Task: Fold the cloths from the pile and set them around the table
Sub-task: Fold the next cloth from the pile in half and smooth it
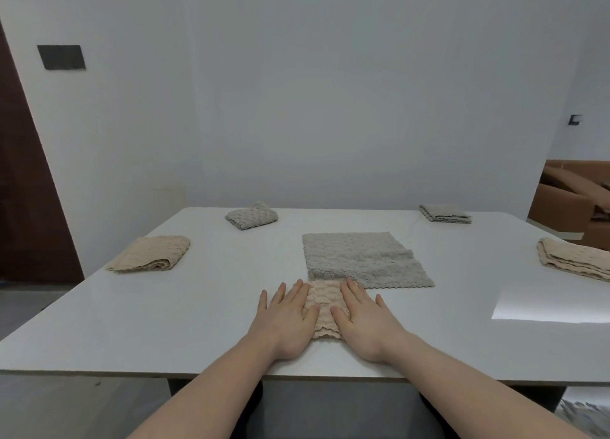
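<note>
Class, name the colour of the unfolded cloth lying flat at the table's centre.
Grey, with a bumpy woven texture; the unfolded cloth shows in the head view.

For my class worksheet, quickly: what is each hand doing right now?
Left hand: open, flat, pressing on the folded beige cloth.
Right hand: open, flat, pressing on the same cloth.

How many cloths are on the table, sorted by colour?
Beige: 3, namely the left folded cloth, the right folded cloth, and the one under both hands.
Grey: 3, namely the far-left folded cloth, the far-right folded cloth, and the unfolded middle cloth.
Total: 6
</note>
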